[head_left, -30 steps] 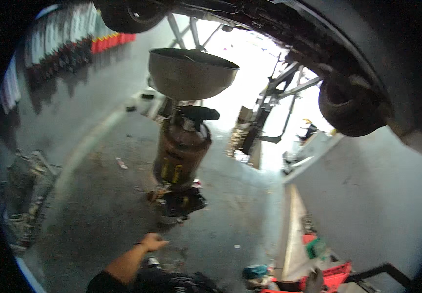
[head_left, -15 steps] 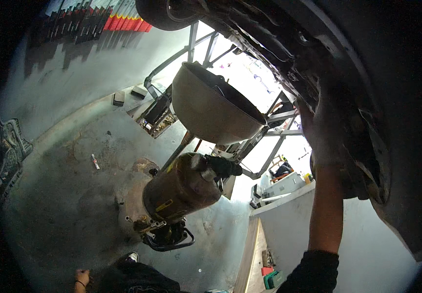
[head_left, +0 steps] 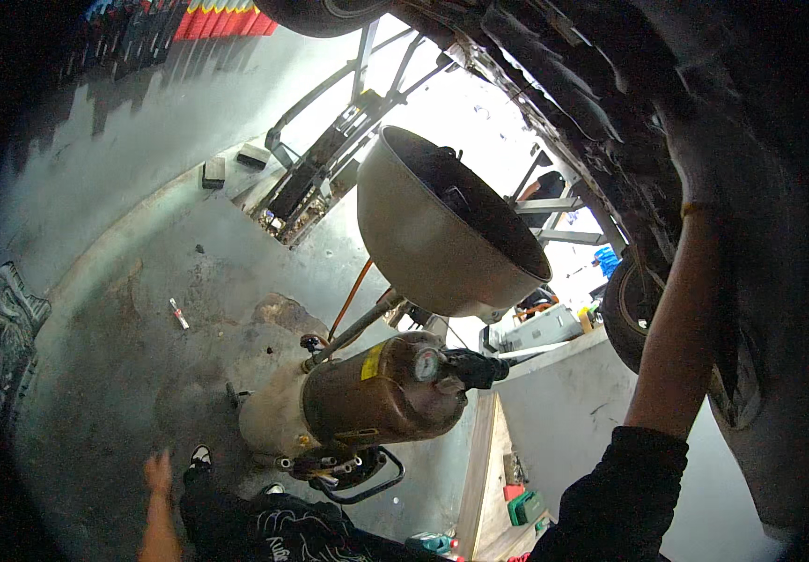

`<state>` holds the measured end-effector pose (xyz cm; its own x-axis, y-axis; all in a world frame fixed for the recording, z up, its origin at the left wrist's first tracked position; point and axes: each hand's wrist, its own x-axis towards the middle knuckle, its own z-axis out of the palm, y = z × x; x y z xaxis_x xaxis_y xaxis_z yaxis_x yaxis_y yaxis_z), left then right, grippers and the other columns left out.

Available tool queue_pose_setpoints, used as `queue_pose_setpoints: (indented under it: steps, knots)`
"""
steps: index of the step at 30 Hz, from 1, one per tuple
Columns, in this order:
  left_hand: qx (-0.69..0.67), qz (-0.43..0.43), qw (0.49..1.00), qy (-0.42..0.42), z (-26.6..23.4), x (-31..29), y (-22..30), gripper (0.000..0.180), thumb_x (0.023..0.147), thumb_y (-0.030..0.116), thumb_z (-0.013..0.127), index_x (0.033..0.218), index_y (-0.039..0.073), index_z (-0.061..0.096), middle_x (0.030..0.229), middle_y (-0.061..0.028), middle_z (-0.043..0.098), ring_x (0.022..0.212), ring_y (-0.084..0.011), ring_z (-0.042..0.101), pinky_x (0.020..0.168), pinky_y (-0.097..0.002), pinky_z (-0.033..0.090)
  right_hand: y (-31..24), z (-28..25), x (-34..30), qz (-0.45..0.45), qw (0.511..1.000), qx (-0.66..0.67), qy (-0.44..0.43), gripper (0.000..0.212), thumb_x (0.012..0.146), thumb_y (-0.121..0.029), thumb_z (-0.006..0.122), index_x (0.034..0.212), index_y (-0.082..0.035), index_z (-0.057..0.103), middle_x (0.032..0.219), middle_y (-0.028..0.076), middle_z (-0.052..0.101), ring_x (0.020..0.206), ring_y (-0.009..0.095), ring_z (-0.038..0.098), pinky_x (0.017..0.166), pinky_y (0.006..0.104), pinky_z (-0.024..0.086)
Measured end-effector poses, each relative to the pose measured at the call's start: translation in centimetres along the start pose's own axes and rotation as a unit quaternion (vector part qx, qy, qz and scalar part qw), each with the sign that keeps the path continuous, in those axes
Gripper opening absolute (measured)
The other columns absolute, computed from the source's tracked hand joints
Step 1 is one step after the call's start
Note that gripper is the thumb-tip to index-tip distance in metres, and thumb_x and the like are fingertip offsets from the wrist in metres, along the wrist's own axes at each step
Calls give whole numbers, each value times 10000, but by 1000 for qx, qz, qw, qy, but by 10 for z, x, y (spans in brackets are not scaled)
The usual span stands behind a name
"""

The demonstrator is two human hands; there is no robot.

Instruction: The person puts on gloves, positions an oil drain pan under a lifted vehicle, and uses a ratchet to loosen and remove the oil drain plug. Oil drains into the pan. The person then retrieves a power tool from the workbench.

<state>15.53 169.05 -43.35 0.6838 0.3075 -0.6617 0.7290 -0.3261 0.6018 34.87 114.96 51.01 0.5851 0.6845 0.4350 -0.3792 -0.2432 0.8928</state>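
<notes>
My right hand [head_left: 695, 155] reaches up against the dark underside of a raised car [head_left: 723, 84]; its fingers are lost in shadow, so what it touches or holds is unclear. My left hand [head_left: 156, 471] hangs low at my side with fingers apart and nothing in it. Between them stands an oil drain unit: a wide metal funnel bowl [head_left: 442, 239] on a stem above a brown tank [head_left: 376, 393] with a round gauge. The bowl sits just left of my right forearm.
A grey concrete floor [head_left: 114, 356] with stains and a small dropped item [head_left: 179, 313]. Car lift arms [head_left: 330, 159] stand behind the bowl. A car wheel [head_left: 631, 309] hangs at right. Red and green boxes [head_left: 520, 501] sit at the lower middle. My shoe [head_left: 200, 457] is near the tank.
The view has tilted further up toward the car's underside. My right arm is raised higher against it. The funnel bowl now appears closer and larger; my left hand stays low.
</notes>
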Motion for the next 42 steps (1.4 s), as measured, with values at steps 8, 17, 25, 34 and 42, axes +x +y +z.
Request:
queue_pose_setpoints:
  steps: [8,17,25,34,42]
  knots:
    - [-268,627,721,-122,36,-183,598,643,1040,342,650,1536,-7,436,1541,-217,507,1449,-269,464,1202,-369,338,-4,2,4,174,965,42,-193,556,981,-532,635,1319,-92,661,1265,169,704,1093,367,674,897,466,545]
    - [-206,568,792,-91,22,-230,693,557,949,512,713,1209,19,737,1082,-174,762,1001,-267,725,904,-370,543,-3,15,-6,164,948,240,-130,791,920,-342,761,1550,-38,389,1439,291,568,1366,397,543,1098,460,482]
    - [-237,599,761,-73,41,-204,710,574,904,557,708,1096,18,764,1033,-209,769,1025,-373,737,897,-448,562,-11,7,-3,185,941,249,-136,611,943,-398,711,1414,-51,535,1388,249,621,1301,403,587,1068,453,503]
    - [-265,580,766,-74,41,-194,703,694,958,537,678,1299,-66,640,1246,-252,701,1186,-358,676,1002,-426,516,-21,11,7,211,926,244,-194,519,963,-440,669,1334,-80,621,1353,215,660,1247,409,626,1042,451,521]
    - [-75,666,741,-30,56,-50,523,535,1037,371,615,1341,-66,559,1320,-262,623,1226,-368,614,1052,-433,474,-13,18,2,187,946,190,-183,614,977,-357,667,1483,-89,445,1434,220,594,1314,379,580,1087,437,484]
